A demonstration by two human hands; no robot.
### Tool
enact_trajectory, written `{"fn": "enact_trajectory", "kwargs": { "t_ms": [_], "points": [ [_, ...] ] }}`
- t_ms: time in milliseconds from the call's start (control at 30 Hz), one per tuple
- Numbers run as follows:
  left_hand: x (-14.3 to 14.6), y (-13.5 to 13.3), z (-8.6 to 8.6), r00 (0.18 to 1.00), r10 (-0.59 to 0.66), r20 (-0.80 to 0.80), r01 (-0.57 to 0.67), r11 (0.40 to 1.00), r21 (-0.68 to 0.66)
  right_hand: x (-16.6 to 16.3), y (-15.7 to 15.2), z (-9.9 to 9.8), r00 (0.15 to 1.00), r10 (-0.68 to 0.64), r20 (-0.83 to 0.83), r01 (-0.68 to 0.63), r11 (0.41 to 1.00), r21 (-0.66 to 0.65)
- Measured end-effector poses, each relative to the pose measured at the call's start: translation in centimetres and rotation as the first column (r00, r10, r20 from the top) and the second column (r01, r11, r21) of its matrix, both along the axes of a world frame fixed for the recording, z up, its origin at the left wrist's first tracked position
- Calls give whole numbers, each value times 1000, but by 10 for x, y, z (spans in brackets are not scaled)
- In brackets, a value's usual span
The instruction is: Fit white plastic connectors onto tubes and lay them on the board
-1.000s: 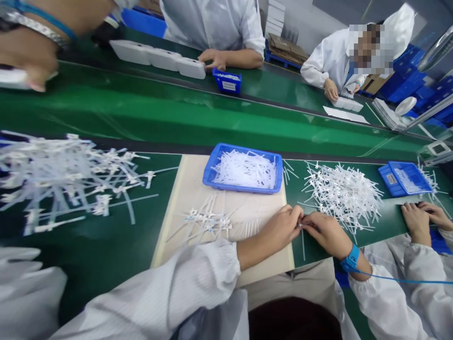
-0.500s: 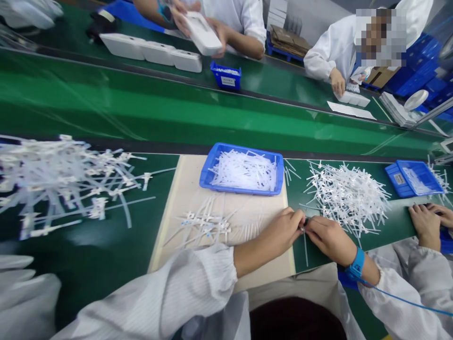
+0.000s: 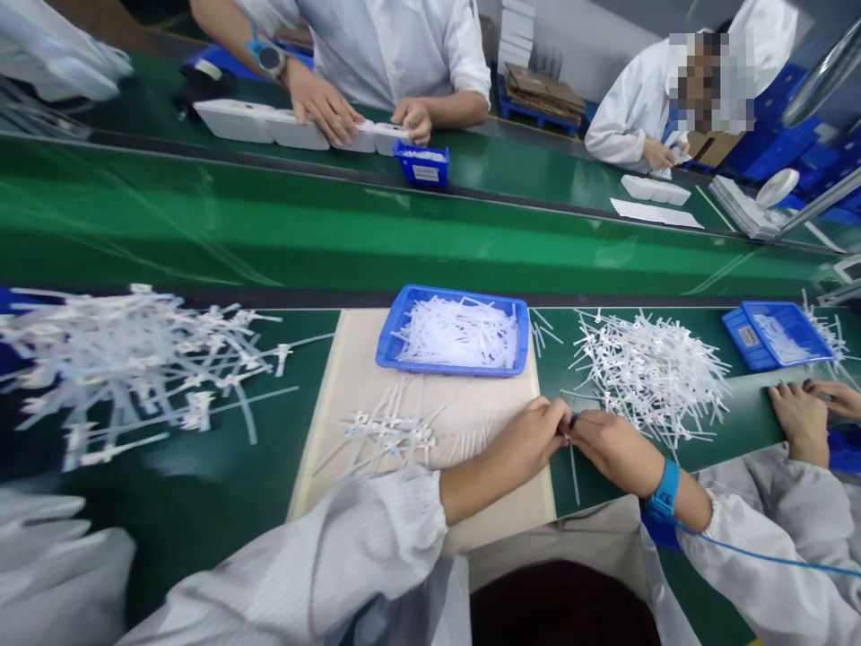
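My left hand [image 3: 534,438] and my right hand [image 3: 615,450] meet at the right edge of the beige mat [image 3: 430,529]. Both are closed, fingertips pinched together on a small piece that they mostly hide. From between them a thin translucent tube [image 3: 575,475] hangs down. Left of my hands, several white fittings with thin tubes [image 3: 394,432] lie loosely on the mat, beside a row of short clear tubes [image 3: 471,441]. Behind them stands a blue tray [image 3: 385,348] full of short translucent tubes. A heap of white fittings with tubes [image 3: 649,372] lies right of the mat.
A larger pile of tubed fittings [image 3: 141,359] covers the left of the green table. To the right are a blue bin [image 3: 746,345] and a co-worker's hands [image 3: 800,417]. Across the green divider [image 3: 323,224], two people handle white parts near a small blue bin [image 3: 422,170].
My hands stay pinched together at nearly the same spot, with the tube still hanging. Across the divider, the co-worker has lowered a white box onto the row. The view has shifted slightly.
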State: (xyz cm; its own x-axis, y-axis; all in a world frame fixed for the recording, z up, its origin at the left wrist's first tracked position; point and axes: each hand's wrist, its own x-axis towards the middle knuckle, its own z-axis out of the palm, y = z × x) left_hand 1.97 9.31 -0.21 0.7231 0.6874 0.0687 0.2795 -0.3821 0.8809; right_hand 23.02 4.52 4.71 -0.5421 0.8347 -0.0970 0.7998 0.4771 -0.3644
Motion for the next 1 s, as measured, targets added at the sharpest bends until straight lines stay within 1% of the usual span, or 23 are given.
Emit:
{"fn": "enact_trajectory", "kwargs": {
  "t_ms": [133,267,533,700,800,833,900,967,1000],
  "points": [
    [1,0,-1,1000,15,7,-15,999,44,3,-2,4,998,-61,-28,60,997,-41],
    [3,1,-6,1000,24,13,-25,997,71,2,-4,3,993,-113,-40,113,994,-11],
    [3,2,-9,1000,12,-8,-11,997,72,-4,-10,-4,992,-98,-81,101,994,30],
    [2,2,-5,1000,2,1,-2,1000,29,-9,-11,-12,995,-87,-53,91,993,75],
    [0,2,-4,1000,-10,7,10,1000,25,-10,-9,-14,996,-77,-42,80,995,54],
    [0,2,-5,1000,-9,7,8,999,35,-10,-8,-13,994,-95,-55,97,995,35],
    [0,3,-8,1000,-7,-1,7,998,64,-7,-9,-11,978,-154,-140,153,988,-17],
    [-1,4,-10,1000,-18,-17,19,996,87,-2,-16,-9,930,-233,-284,228,972,-51],
    [-1,3,-11,1000,-23,-20,25,995,92,1,-21,-10,889,-281,-362,282,958,-52]
  ]
}}
